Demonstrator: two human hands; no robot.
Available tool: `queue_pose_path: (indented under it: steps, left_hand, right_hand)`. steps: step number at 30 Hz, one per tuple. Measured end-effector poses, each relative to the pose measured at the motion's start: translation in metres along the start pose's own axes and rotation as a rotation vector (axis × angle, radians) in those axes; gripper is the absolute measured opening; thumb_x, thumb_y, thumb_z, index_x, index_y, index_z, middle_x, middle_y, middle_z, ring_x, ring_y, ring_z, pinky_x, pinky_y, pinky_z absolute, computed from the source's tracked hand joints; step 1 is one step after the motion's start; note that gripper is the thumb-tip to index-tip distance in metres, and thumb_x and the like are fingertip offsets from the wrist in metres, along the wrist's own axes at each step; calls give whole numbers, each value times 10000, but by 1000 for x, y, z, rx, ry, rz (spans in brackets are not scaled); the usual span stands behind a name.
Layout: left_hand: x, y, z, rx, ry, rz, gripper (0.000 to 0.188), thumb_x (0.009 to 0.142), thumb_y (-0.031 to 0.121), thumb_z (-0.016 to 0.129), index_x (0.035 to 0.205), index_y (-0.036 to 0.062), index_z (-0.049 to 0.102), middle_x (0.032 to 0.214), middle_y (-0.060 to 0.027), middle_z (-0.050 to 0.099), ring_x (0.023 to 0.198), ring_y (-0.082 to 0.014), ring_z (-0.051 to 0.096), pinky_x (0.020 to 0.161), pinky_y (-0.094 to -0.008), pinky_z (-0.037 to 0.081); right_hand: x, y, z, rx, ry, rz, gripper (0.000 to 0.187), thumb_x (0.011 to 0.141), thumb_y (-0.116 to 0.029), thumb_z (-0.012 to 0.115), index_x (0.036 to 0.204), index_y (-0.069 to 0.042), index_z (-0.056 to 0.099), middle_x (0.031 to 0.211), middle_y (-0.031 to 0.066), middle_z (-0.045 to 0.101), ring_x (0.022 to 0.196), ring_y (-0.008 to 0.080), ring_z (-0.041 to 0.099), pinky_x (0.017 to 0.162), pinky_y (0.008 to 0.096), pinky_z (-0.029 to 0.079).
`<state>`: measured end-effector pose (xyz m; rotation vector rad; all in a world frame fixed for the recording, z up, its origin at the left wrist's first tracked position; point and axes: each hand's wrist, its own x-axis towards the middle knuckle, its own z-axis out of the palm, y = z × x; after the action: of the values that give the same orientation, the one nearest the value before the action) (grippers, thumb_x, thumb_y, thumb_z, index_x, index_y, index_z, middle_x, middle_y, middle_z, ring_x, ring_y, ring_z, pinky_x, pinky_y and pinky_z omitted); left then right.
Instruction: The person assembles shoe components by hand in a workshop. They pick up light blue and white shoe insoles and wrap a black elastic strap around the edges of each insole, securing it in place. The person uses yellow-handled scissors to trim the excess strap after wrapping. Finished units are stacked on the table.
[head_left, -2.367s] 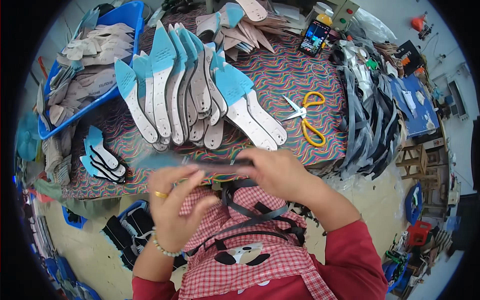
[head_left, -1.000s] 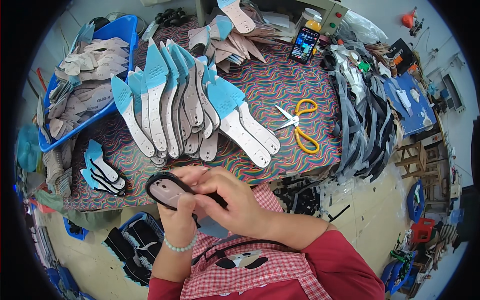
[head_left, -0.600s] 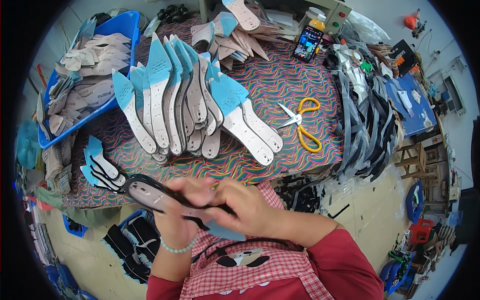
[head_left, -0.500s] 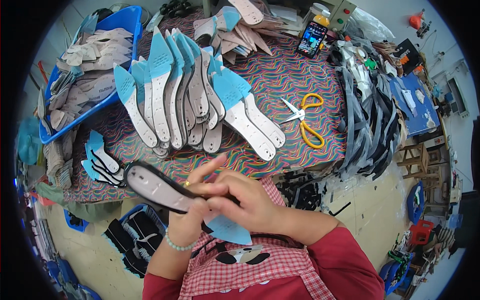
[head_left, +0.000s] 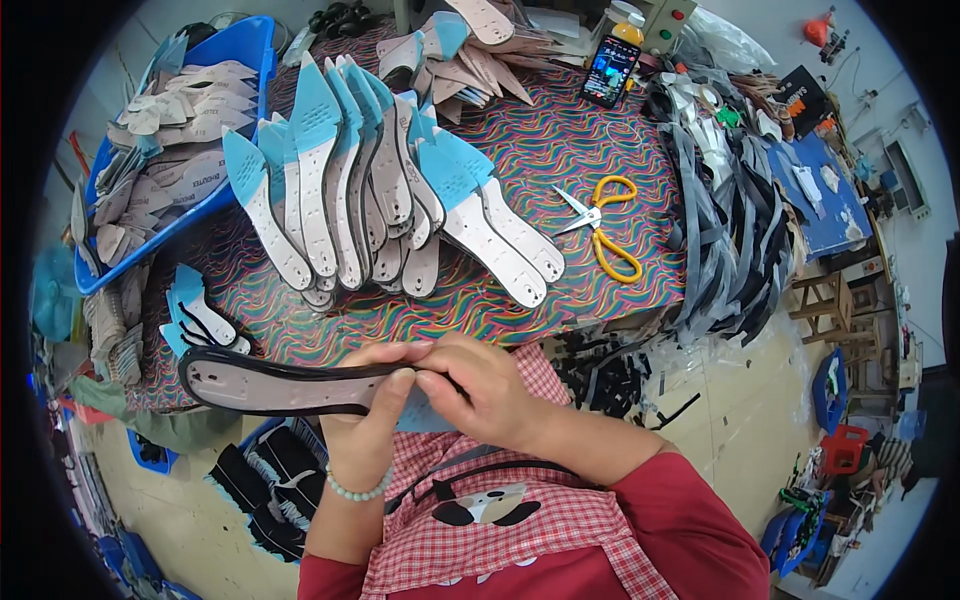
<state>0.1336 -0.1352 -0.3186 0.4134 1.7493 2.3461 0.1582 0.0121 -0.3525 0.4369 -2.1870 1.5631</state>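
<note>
Over the table's near edge I hold a shoe insole [head_left: 285,385] with a pinkish-white face, a black edge strip and a blue toe end. My left hand [head_left: 366,425], with a beaded bracelet at its wrist, is closed round the insole's middle, thumb on top. My right hand [head_left: 472,388] pinches the edge beside that thumb; its fingertips are partly hidden. The blue end shows below the hands, mostly covered. Beyond, a row of blue-and-white insoles [head_left: 318,200] overlaps on the patterned cloth. Yellow-handled scissors [head_left: 594,214] lie open to the right.
A blue basket [head_left: 264,70] of loose insole pieces stands at far left. A phone [head_left: 608,72] leans near a bottle at the back. Black and grey strips [head_left: 715,240] hang over the right edge. A few small insoles [head_left: 190,300] lie at left; black scraps [head_left: 605,380] litter below.
The insole has swung to nearly level, its rounded end now further left and lower. My right hand's raised fingers have curled in, and both hands have come together on the edge.
</note>
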Motion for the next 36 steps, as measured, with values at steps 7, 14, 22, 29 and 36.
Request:
queue_pose_path:
  steps: [7,14,22,29,36]
  left_hand:
    - [-13,-1,-73,184,-249,-607,173,797,17,642,960,-33,615,861,-140,671,803,-202,653,766,-321,517]
    - [-31,23,-292,-664,377,43,275,917,133,525,1167,19,512,875,-118,596,583,-171,499,479,-253,437]
    - [-19,55,-264,-66,721,38,367,927,189,565,1266,55,533,1088,-74,623,898,-161,612,785,-303,512]
    - [55,10,-26,-437,230,-473,297,901,194,599,1158,45,601,848,-66,665,641,-146,626,578,-272,521]
    - [58,-20,-14,-492,31,-619,278,912,241,591,1119,56,594,943,-72,656,674,-130,636,599,-268,533]
  right_hand:
    - [-23,32,-28,-8,-683,210,462,890,-342,577,1231,-34,540,1112,199,616,955,351,617,852,398,478]
    - [18,152,-237,-975,-226,354,800,758,-439,704,1380,-48,389,1434,218,348,1360,340,289,1107,433,246]
    - [-16,130,-212,-1000,-182,649,670,789,-373,694,1324,-48,456,1064,205,567,975,357,582,838,412,474]
    - [-45,98,-201,-304,165,786,624,833,-114,644,1385,-27,366,980,124,589,861,218,591,755,288,473]
    - [-42,-16,-94,85,-533,622,878,708,-347,789,1407,-78,330,1168,114,492,1034,239,500,901,321,398]
